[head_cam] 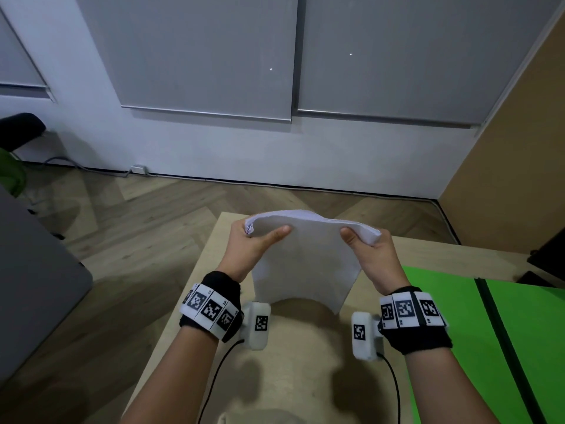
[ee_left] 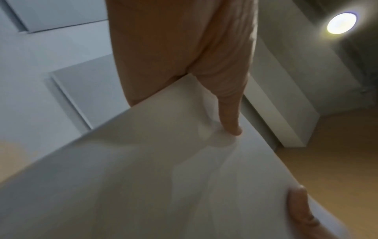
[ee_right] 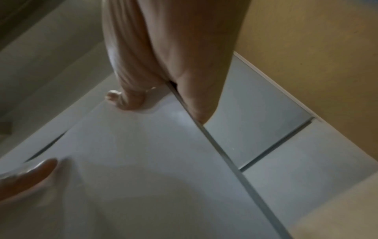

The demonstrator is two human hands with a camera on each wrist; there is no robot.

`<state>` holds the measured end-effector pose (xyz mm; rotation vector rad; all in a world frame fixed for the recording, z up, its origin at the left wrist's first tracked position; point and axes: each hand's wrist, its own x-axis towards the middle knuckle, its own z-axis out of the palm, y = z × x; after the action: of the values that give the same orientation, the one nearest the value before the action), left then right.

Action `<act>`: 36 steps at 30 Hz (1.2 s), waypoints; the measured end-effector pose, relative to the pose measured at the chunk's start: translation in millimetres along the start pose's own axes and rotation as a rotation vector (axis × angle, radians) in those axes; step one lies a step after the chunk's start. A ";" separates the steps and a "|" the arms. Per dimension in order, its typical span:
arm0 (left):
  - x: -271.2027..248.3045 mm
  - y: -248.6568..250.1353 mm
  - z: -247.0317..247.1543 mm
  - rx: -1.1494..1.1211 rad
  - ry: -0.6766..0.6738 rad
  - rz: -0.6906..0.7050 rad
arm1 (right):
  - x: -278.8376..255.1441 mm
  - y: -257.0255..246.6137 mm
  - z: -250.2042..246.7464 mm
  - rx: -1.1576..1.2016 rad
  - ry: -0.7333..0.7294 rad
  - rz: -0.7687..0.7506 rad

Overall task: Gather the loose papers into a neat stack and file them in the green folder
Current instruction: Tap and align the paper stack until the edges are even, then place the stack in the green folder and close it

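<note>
A stack of white papers [head_cam: 305,258] stands nearly upright above the light wooden table [head_cam: 299,347], bowed toward me. My left hand [head_cam: 253,243] grips its upper left corner, thumb on the near face. My right hand [head_cam: 371,255] grips the upper right corner the same way. The left wrist view shows my left thumb [ee_left: 229,116] pressing the paper stack [ee_left: 163,177]. The right wrist view shows my right hand [ee_right: 163,64] pinching the stack's edge [ee_right: 143,161]. The green folder [head_cam: 489,347] lies open on the table to my right, with a dark spine down its middle.
The table is narrow, with wood floor to its left and beyond its far edge. A grey surface [head_cam: 33,286] sits at the left. A brown panel [head_cam: 513,179] and dark objects [head_cam: 547,258] stand at the right. A cable [head_cam: 91,169] runs along the white wall's base.
</note>
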<state>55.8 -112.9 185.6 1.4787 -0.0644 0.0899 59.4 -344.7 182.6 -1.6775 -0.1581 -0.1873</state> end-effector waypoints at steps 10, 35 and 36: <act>-4.0 -63.4 10.8 0.291 0.098 -0.193 | -12.6 43.3 2.4 -0.023 0.162 0.362; -57.2 -184.8 224.8 0.412 -0.221 -0.988 | -131.0 132.9 -309.2 -0.509 0.379 0.925; -60.7 -189.7 233.9 0.431 -0.229 -0.992 | -135.0 135.1 -323.7 -0.516 0.385 0.976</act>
<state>17.1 -364.0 13.0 1.7903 0.5319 -0.9163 -53.4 -680.9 58.2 -1.9951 1.0620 0.2103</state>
